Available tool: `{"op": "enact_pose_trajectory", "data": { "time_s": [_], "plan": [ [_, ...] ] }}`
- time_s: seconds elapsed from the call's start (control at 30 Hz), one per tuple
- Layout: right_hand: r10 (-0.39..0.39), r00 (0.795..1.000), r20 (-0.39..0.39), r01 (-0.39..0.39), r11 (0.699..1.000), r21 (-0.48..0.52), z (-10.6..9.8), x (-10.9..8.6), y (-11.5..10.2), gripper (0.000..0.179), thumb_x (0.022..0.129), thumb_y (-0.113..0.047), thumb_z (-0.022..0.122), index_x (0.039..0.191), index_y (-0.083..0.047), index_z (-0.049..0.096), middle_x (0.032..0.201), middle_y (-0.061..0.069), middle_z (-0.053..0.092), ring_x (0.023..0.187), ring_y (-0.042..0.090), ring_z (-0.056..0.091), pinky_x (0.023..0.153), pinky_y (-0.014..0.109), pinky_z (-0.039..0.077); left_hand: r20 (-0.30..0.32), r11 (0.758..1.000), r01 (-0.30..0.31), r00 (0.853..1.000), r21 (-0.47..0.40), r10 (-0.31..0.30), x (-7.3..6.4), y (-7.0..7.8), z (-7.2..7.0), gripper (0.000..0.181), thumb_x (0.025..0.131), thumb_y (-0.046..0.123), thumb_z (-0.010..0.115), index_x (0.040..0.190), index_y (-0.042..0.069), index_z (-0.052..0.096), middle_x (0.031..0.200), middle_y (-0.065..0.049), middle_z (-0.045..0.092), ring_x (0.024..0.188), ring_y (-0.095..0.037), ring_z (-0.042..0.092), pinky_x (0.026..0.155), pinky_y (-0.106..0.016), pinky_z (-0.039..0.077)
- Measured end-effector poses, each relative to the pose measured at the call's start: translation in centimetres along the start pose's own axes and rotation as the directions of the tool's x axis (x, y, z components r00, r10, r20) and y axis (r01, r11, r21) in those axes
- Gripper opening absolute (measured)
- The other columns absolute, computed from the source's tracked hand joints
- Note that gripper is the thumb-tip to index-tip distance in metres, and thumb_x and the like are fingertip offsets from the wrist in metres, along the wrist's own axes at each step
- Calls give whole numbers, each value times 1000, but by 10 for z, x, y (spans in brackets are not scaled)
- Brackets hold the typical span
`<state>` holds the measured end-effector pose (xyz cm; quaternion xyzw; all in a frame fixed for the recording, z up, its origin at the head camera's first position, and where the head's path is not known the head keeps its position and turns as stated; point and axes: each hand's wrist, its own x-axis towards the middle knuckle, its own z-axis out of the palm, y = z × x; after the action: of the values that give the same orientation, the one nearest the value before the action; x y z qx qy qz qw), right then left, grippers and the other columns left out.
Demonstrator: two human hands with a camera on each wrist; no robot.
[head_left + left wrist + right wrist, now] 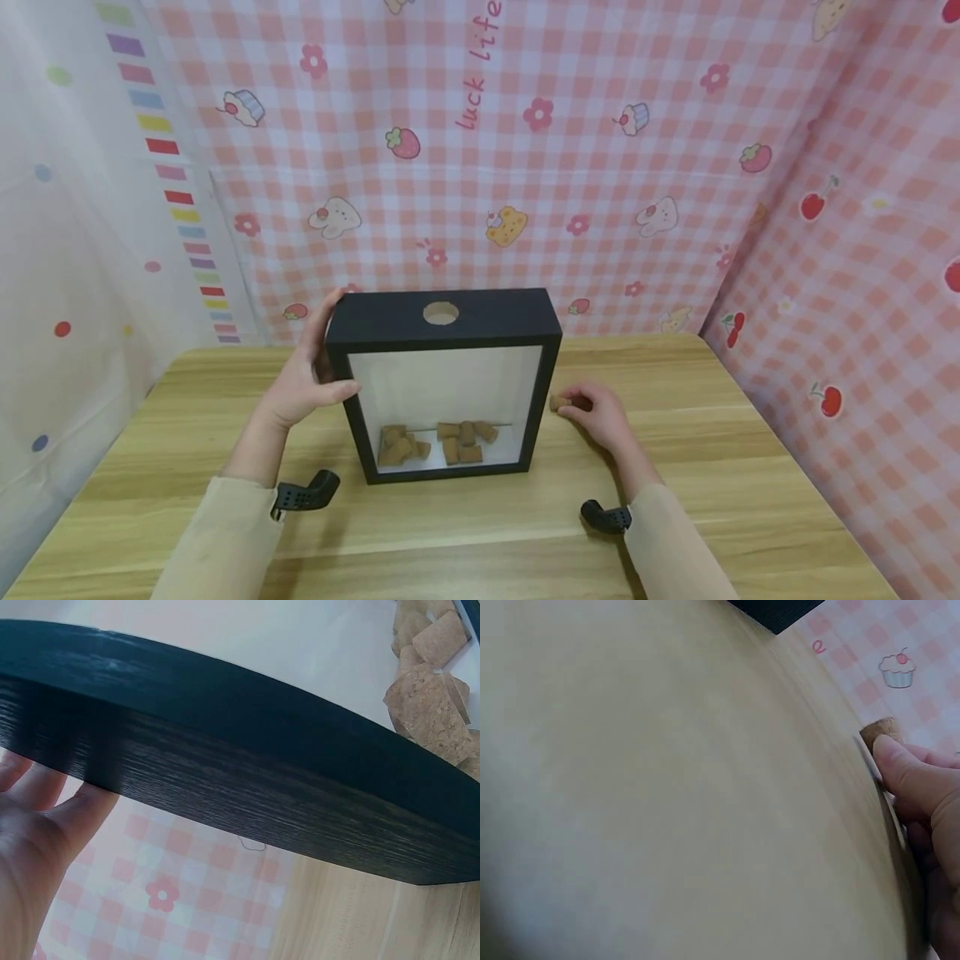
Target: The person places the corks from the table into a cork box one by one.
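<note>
A black-framed shadow box (444,327) with a clear front and a round hole in its top stands upright on the table. Several corks (397,447) lie inside along its bottom; in the left wrist view, some corks (431,712) show at the upper right. My left hand (303,383) grips the box's left side, thumb at the front edge and fingers toward the back. To the right of the box, my right hand (596,412) pinches a single cork (881,730) between thumb and fingers, low over the table. Some fingers of the right hand are hidden.
The wooden table (442,533) extends around the box. A pink checked cloth (480,175) hangs behind it and another stretch is at the right; a white dotted cloth (67,250) hangs at the left. Each wrist wears a black camera mount (306,493).
</note>
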<state>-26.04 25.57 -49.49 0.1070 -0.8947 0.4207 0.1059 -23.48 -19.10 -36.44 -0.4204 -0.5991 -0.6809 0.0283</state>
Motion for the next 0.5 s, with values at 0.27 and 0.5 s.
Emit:
{"op": "enact_pose_trajectory", "data": {
  "time_s": [0.27,0.5],
  "plan": [
    [33,998,45,-34,999,29,-16,-25,-7,17,87,-12,77,101,-3,73,98,7,69,92,20,61,84,35,48,-11,1000,2,1000,20,-1,-1,0,0,107,78,-10,71,160,21,10,153,-5,24,117,-16,51,87,-26,50],
    [46,998,48,-55,980,189,-52,-30,-37,26,95,-8,67,116,7,66,105,18,66,88,11,62,78,28,52,-18,1000,9,1000,24,-9,-1,2,0,106,78,-9,73,160,20,10,152,-5,25,117,-16,51,88,-26,50]
  ]
}}
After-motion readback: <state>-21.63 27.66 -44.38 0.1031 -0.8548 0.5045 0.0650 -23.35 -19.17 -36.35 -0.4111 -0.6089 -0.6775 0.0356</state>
